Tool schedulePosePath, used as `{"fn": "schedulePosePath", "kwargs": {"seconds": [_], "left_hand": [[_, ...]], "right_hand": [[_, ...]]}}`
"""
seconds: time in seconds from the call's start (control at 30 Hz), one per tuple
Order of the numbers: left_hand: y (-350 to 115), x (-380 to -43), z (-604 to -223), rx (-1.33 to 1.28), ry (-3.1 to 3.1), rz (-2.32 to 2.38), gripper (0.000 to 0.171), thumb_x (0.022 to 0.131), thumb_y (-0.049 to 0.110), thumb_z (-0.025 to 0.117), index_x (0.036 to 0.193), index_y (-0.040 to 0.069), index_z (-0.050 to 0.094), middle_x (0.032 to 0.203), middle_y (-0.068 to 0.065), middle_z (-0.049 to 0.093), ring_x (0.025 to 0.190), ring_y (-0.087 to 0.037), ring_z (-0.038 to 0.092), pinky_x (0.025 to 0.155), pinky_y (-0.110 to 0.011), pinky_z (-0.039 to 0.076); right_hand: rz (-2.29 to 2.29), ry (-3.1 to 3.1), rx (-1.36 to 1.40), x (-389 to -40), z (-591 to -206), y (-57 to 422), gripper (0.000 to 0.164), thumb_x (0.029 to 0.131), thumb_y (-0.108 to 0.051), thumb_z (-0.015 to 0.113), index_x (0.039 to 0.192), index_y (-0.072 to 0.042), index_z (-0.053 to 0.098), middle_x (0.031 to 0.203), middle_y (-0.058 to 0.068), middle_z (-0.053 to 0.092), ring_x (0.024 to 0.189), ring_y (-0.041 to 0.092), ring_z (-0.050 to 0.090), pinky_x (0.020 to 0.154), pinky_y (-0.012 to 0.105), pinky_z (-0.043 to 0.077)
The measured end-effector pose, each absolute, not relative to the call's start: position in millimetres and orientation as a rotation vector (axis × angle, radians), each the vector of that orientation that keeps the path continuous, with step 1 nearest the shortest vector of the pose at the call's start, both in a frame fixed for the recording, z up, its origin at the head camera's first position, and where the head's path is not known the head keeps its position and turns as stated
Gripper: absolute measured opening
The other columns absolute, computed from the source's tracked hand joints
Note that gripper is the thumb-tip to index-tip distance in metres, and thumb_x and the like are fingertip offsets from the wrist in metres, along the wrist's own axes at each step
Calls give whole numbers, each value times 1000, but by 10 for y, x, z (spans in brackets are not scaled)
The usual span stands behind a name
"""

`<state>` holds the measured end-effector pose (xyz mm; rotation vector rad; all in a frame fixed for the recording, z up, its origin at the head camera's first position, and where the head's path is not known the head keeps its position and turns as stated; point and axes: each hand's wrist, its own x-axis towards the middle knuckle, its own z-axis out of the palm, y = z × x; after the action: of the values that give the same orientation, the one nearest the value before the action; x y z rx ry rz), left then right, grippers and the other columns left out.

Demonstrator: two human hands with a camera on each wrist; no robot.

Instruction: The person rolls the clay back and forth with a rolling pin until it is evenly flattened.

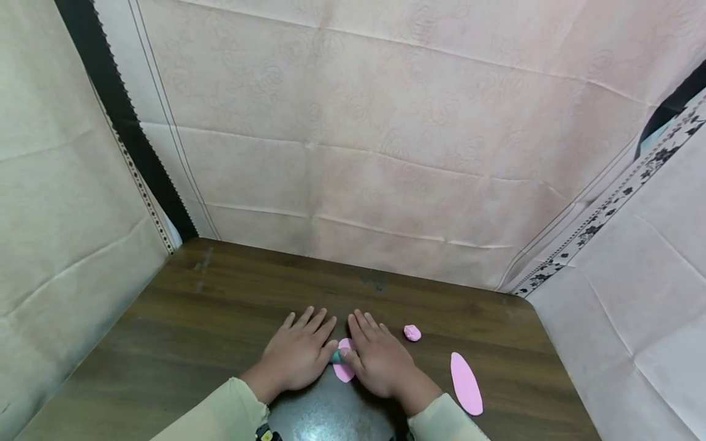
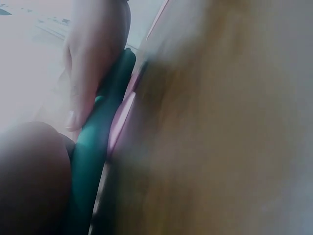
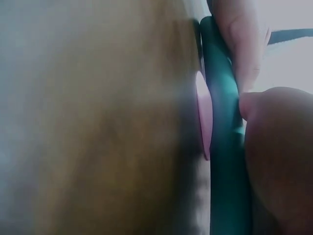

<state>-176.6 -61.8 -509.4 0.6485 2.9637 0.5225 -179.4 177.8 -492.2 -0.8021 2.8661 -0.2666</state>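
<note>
A smooth green rod, like a small rolling pin (image 1: 336, 356), lies across a flattened piece of pink clay or dough (image 1: 344, 372) on the table. My left hand (image 1: 300, 355) rests palm down on the rod's left part, fingers stretched forward and spread. On its right part lies my right hand (image 1: 380, 361), also palm down with straight fingers. Both thumbs nearly meet over the middle. In the left wrist view the rod (image 2: 93, 142) sits on the thin pink piece (image 2: 121, 122); the right wrist view shows the pink edge (image 3: 204, 112) beneath it too.
To the right lie a small crumpled pink lump (image 1: 412, 332) and a long, flat pink oval (image 1: 466, 384). The brown wooden table (image 1: 220, 318) is bordered by pale cloth hangings (image 1: 386, 153) at the back and both sides.
</note>
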Motion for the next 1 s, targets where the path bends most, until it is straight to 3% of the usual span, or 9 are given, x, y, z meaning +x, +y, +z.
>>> {"fn": "schedulePosePath", "kwargs": {"seconds": [0.57,0.8,1.0], "left_hand": [[-689,-1314,-5090,810,2980,513,74,118,65,36,174,18,45,182,-9,41,169,-35,39,133,-64,37],[-713,-1086,-5113,872,3032,469,76,117,63,42,176,14,41,182,-10,41,168,-34,42,129,-60,42],[-752,-918,-5139,904,2952,542,85,114,71,43,178,14,36,185,-10,36,167,-37,41,124,-67,41]], "right_hand": [[-129,2902,-888,-1328,-4922,1780,94,115,-75,22,181,-8,19,190,13,15,176,33,21,135,60,35],[-58,2960,-998,-1125,-4965,1817,90,118,-69,31,178,-3,26,188,17,23,173,36,30,132,56,42],[15,3016,-1051,-958,-5096,1859,92,116,-73,30,178,-5,31,187,15,29,171,34,37,128,56,47]]}}
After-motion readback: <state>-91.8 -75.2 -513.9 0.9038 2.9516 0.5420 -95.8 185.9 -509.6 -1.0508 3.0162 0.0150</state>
